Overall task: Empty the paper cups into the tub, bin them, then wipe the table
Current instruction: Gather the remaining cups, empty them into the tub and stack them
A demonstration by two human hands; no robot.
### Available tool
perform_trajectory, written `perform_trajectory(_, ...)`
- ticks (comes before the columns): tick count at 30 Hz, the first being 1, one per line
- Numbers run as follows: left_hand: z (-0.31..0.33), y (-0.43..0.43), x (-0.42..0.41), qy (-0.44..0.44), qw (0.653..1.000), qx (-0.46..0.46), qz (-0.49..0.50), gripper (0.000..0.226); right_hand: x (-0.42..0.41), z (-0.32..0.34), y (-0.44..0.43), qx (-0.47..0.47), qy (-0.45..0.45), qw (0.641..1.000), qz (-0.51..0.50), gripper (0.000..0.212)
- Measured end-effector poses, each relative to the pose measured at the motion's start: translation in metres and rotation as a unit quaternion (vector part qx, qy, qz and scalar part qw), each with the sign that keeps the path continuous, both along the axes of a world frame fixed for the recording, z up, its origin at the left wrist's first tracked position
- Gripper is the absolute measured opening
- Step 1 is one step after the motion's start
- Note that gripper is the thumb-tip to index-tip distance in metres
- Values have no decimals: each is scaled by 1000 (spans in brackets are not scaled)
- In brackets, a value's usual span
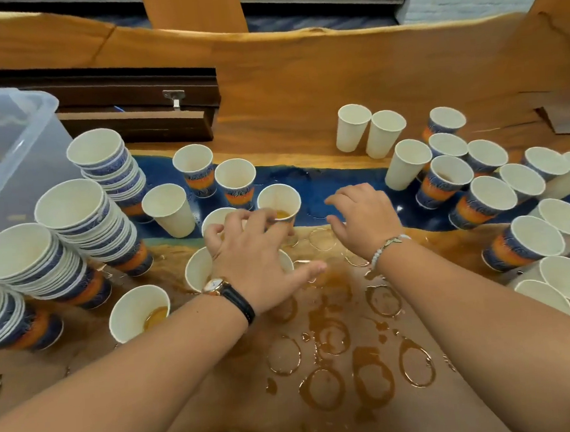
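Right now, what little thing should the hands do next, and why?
Probably the left hand should close on the cup at its fingertips and carry it to the tub. Orange liquid sits in that cup, so it needs emptying, and the right hand hovers open, holding nothing.

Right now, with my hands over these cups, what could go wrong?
Your left hand spreads over paper cups; the cup at its fingertips holds amber liquid and could tip. The tall cup stacks stand between that hand and the tub, so carrying across might knock them. The brown puddles on the table could smear under dragged cups.
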State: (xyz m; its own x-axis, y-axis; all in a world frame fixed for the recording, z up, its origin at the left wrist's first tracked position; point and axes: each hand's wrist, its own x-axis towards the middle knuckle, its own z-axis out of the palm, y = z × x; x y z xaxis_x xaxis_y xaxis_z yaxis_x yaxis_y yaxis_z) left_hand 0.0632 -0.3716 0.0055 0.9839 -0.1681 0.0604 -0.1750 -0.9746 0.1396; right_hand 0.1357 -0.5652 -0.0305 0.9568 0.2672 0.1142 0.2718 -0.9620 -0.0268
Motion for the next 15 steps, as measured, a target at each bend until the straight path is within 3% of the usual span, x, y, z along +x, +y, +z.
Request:
perform_trajectory(4, 13, -32, 24, -15, 999, -31, -14, 59, -9, 12, -60, -102, 4, 984, -149, 32)
perform_trajectory(10, 14, -88, 43, 1, 998, -32, -57, 49, -45, 26, -163, -63, 80, 903, -418, 22)
perform_trajectory(15, 10, -141, 36, 29, 991, -42, -120, 43, -82, 26, -199, -31, 183, 889, -419, 24)
